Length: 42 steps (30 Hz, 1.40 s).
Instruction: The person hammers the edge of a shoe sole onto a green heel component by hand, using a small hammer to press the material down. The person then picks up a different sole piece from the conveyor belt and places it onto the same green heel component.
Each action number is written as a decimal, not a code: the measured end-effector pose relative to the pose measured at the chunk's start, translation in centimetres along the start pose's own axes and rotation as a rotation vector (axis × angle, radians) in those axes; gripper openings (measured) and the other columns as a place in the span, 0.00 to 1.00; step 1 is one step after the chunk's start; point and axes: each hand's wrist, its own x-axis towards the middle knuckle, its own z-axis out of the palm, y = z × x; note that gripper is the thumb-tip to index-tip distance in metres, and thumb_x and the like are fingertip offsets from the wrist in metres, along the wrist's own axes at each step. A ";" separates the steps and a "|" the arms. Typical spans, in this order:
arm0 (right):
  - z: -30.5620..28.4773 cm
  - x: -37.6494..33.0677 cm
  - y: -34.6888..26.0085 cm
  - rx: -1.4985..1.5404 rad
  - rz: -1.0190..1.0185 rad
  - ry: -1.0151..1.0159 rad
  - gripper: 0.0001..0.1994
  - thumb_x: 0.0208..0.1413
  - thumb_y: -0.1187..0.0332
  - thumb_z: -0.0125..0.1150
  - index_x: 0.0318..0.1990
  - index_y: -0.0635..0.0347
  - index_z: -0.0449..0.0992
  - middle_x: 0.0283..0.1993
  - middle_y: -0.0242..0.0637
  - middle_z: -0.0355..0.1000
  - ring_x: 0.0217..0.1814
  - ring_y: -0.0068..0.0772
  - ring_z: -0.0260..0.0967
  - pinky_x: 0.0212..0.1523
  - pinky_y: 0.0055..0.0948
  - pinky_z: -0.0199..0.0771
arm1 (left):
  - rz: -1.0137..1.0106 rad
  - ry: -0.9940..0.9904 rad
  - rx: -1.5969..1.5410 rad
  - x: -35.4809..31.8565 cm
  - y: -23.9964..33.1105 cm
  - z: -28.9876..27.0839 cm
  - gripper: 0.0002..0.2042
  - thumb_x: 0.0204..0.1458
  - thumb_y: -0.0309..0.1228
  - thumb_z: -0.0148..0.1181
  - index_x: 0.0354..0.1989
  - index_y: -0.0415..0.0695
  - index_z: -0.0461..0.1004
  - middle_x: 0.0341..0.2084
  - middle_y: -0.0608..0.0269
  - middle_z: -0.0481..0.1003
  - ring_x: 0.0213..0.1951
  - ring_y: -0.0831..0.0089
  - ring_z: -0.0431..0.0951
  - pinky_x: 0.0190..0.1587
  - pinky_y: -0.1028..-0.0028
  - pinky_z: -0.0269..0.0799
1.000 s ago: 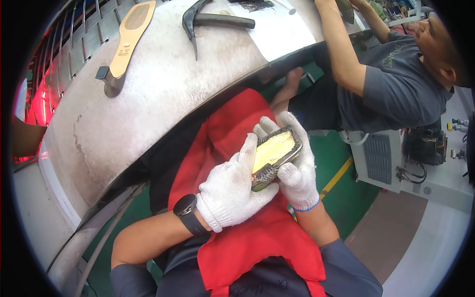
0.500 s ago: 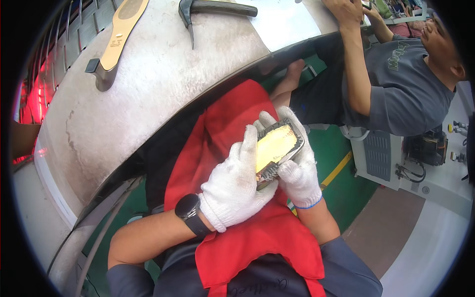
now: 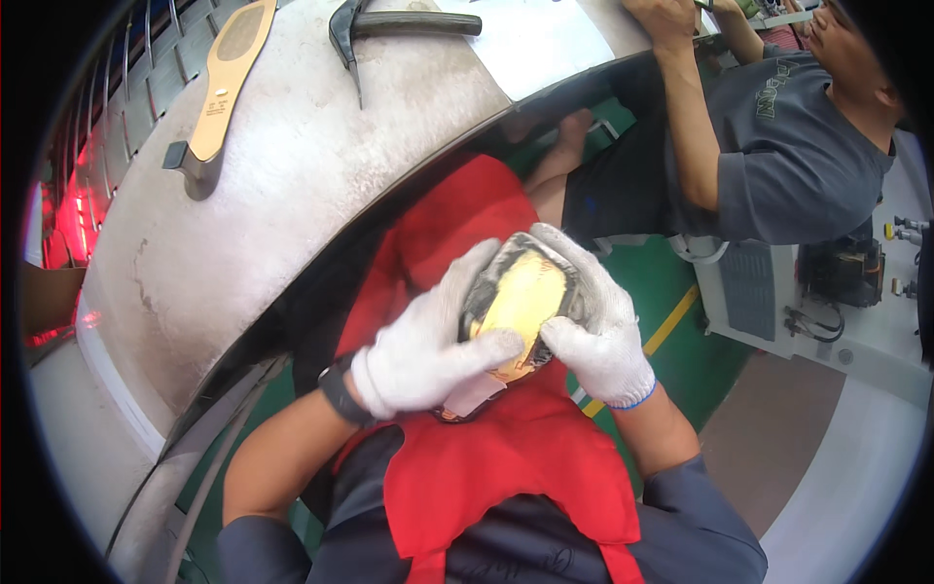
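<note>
Over my lap I hold a shoe upper (image 3: pixel 520 302), its underside turned up, with a yellow middle and a dark, gathered edge around it. My left hand (image 3: pixel 433 341), in a white knit glove, is closed around its left side, the thumb lying on the yellow part. On the other side my gloved right hand (image 3: pixel 603 336) grips the edge, its thumb pressed near the middle. My palms and fingers hide much of the sides. At the near end a pale flap (image 3: pixel 474 391) shows below the left thumb.
A tan shoe sole with a heel (image 3: pixel 226 88) lies on the worn table (image 3: pixel 292 146). Beyond are a claw hammer (image 3: pixel 413 23) and a white sheet (image 3: pixel 535 49). A co-worker (image 3: pixel 778 146) sits close on the right, in front of a machine (image 3: pixel 842 268). Metal bars (image 3: pixel 136 68) line the far left.
The shoe upper has turned and tilted, showing more of its underside. My left hand has shifted its grip, its thumb now on the yellow part. The view has moved slightly.
</note>
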 end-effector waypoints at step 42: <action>26.1 15.4 -10.4 -0.141 -0.812 -0.393 0.14 0.67 0.64 0.71 0.53 0.65 0.87 0.49 0.43 0.84 0.49 0.31 0.81 0.50 0.31 0.81 | 0.724 0.708 -0.021 -14.6 15.2 -16.5 0.36 0.61 0.32 0.73 0.75 0.34 0.64 0.67 0.45 0.76 0.68 0.58 0.79 0.69 0.59 0.77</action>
